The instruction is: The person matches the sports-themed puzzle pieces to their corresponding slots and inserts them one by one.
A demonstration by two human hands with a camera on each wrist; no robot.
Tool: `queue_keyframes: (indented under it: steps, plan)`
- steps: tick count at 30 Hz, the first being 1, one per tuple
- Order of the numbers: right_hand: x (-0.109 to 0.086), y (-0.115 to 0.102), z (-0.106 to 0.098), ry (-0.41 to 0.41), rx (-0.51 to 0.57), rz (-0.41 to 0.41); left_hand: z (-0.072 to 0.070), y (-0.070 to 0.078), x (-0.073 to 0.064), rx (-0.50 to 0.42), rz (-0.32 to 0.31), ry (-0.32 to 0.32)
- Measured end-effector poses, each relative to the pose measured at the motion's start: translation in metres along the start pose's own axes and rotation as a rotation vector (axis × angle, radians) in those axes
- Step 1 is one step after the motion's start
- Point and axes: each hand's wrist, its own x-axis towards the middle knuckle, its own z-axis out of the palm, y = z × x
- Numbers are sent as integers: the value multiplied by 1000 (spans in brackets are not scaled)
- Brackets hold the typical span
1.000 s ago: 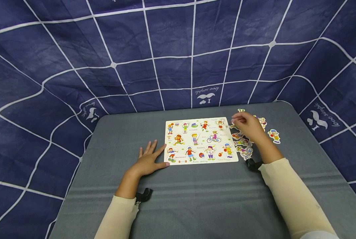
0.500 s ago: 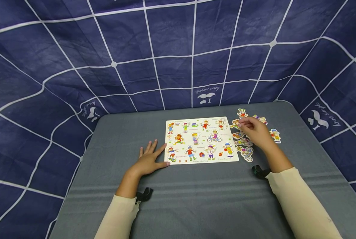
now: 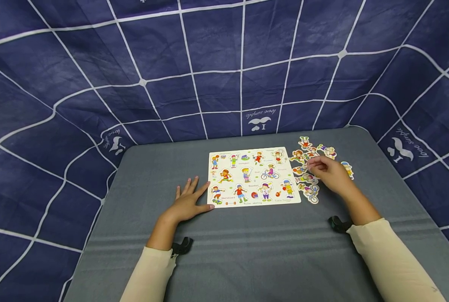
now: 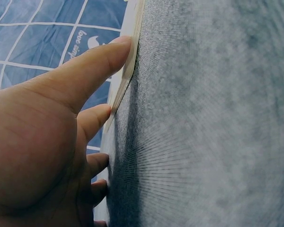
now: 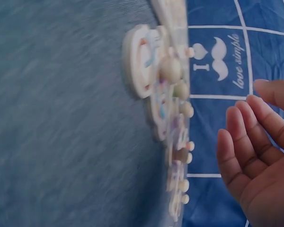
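Note:
A white peg puzzle board (image 3: 256, 198), printed with children playing sports, lies flat on the table. My left hand (image 3: 184, 205) is spread at its left side, the thumb and forefinger touching the board's edge; the left wrist view shows this thumb (image 4: 97, 61) on the rim. To the board's right lies a cluster of loose puzzle pieces (image 3: 306, 179) with small round knobs (image 5: 170, 70). Over that cluster hovers my right hand (image 3: 331, 174), fingers loosely bent. In the right wrist view nothing sits between the fingers of the right hand (image 5: 260, 146). It partly covers some pieces.
A grey cloth (image 3: 247, 256) covers the table. Behind and at both sides hangs a dark blue curtain (image 3: 216, 96) with white grid lines. One piece (image 3: 347, 168) lies apart on the right, partly hidden by the right hand.
My right hand has moved right and toward me, away from the board's top right corner, uncovering pieces at the back of the cluster. The left hand and board have stayed put.

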Motion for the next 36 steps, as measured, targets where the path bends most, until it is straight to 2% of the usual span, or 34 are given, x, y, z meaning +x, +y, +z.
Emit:
queue_keyframes:
  steps: [13,22,29,36]
  plan:
    - [-5,9,1,-143,-158,-16,3,-1,1,-5,-5,-5]
    - [-2,13,7,-171,-310,-39,2,0,0,-10,8,6]
    - [3,15,9,-177,-331,-50,2,1,-1,-6,1,5]
    - [6,12,10,-194,-324,-24,2,0,-1,-5,-1,9]
